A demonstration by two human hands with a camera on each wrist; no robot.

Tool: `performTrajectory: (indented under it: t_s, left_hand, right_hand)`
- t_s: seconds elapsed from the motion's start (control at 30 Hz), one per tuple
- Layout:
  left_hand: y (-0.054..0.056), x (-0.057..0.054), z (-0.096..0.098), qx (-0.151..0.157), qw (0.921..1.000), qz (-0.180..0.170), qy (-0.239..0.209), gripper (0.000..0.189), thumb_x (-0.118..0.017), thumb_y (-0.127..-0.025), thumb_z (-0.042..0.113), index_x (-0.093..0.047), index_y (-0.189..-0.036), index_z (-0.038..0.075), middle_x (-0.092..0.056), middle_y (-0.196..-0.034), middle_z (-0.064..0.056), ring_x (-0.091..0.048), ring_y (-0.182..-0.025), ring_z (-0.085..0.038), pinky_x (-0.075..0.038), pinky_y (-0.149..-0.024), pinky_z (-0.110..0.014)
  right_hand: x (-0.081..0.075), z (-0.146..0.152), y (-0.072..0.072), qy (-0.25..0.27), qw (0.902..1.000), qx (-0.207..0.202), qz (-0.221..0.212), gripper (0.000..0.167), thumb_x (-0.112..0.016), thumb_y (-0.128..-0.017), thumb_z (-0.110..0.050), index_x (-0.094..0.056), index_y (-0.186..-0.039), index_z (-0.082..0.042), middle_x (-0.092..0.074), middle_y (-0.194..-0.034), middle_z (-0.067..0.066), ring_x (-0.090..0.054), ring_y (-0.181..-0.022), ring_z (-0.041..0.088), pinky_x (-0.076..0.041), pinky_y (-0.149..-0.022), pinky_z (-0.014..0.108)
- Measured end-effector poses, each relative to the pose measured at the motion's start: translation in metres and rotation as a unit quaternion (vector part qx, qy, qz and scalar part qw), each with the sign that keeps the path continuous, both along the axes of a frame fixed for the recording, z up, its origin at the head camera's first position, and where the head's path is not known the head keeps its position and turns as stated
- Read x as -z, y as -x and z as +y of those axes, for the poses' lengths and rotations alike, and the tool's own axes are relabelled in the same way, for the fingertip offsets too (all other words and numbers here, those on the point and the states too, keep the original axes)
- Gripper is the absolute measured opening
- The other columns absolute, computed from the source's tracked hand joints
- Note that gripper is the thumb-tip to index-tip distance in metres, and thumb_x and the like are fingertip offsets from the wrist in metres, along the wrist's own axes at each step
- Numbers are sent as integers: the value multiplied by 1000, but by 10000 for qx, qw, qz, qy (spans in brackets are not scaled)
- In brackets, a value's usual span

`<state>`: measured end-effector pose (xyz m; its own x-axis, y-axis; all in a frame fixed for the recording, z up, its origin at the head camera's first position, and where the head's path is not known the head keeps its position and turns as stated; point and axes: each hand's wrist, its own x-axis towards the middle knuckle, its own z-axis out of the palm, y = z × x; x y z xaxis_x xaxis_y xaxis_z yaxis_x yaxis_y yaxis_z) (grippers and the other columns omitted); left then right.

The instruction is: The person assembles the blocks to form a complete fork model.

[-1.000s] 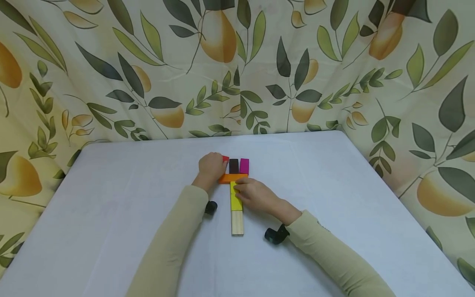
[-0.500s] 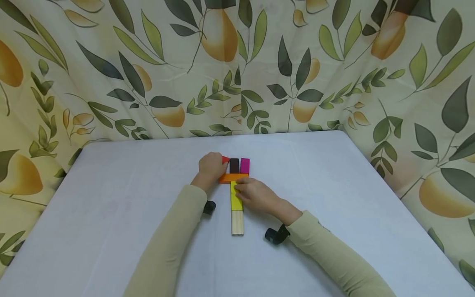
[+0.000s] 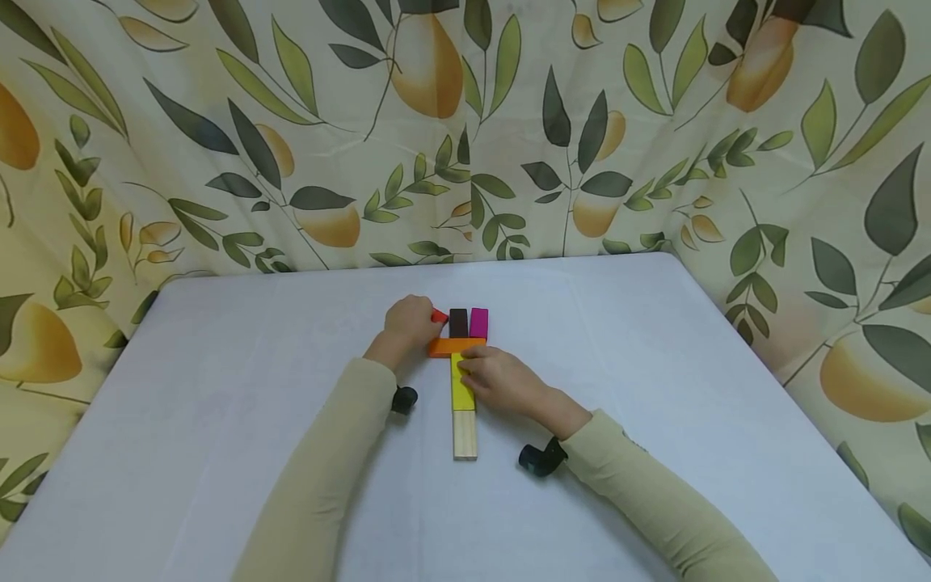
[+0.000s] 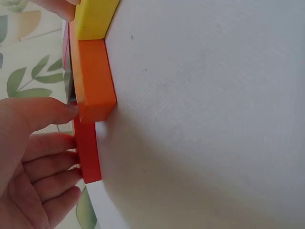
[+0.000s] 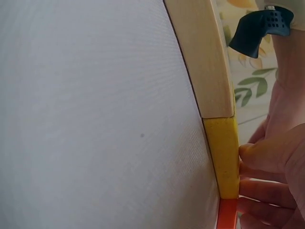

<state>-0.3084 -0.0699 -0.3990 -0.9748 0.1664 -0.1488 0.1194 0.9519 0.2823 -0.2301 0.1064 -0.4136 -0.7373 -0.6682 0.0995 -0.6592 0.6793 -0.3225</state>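
My left hand (image 3: 410,318) holds a red block (image 4: 87,148) by thumb and fingertips at the left of a flat layout of blocks. The red block lies beside the left end of an orange block (image 3: 457,347); in the head view it is mostly covered by the hand. My right hand (image 3: 503,380) rests its fingertips on a yellow block (image 3: 462,394) and near the orange block. Below the yellow block lies a plain wooden block (image 3: 465,435). A black block (image 3: 458,322) and a magenta block (image 3: 478,322) stand side by side above the orange one.
A white table (image 3: 240,420) carries the blocks. Patterned leaf-and-fruit cloth (image 3: 465,145) hangs behind and along the sides. Black wrist cameras (image 3: 541,458) are strapped below the sleeves.
My left hand has drawn slightly left, and the red block now shows at an angle with a wider gap from the black block. My right hand stays in place on the blocks.
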Motion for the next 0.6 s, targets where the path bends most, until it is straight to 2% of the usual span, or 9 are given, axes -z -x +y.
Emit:
performTrajectory:
  t_s: [0.2,0.37,0.5,0.6]
  left_hand:
    - [0,0,-8,26,9986,-290,-447,24,-64,-85,25,-68,-98,5,-59,-86,-5,-50,-80,-21,-43,-68,-28]
    - [2,0,-13,240,9973,-432,-543,29,-66,-84,22,-68,-108,5,-59,-101,-7,-49,-88,-21,-45,-77,-29]
    - [4,-1,-16,452,9965,-457,-528,30,-67,-83,21,-68,-107,4,-60,-106,-8,-48,-89,-21,-44,-76,-28]
    - [5,-2,-19,605,9959,-445,-500,25,-68,-81,18,-70,-102,5,-61,-102,-7,-48,-86,-21,-42,-72,-28]
  right_hand:
    - [-1,-1,-1,-57,10000,53,23,28,-63,-87,-15,-66,-111,-1,-60,-114,11,-55,-106,22,-46,-89,32]
    - [-2,0,-1,-164,9997,181,-36,30,-63,-88,-19,-65,-114,-4,-59,-118,9,-54,-110,21,-43,-92,32]
    - [-2,0,-1,-118,9998,144,-66,30,-62,-88,-18,-65,-114,-4,-58,-119,9,-53,-110,21,-42,-94,33]
    - [-2,0,-2,-95,9999,119,-59,29,-62,-89,-18,-65,-114,-3,-58,-118,10,-54,-109,21,-43,-93,32]
